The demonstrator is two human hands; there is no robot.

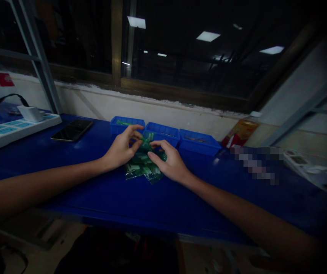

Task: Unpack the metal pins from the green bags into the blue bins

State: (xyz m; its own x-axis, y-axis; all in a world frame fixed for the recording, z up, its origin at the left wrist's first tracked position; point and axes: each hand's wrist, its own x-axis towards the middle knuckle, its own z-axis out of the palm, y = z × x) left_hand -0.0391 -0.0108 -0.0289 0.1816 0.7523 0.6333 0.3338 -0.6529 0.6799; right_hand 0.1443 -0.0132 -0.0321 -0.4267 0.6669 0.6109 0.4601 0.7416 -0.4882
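Observation:
Above the blue table, my left hand (123, 146) pinches the edge of a small clear plastic bag (146, 142) with green contents between thumb and fingers. My right hand (170, 160) is close by on the other side of that bag, its fingers curved and its thumb spread apart from them. Under and between both hands lies a pile of similar green packets (140, 169); my right hand covers part of it. What exactly is inside the packets is too dim to make out.
Behind my hands, three blue bins stand along the wall: a left bin (114, 127), a middle bin (166, 131) and a right bin (200, 141). A phone (72, 130) and a white power strip (17, 127) lie left. An orange package (242, 131) leans at the right.

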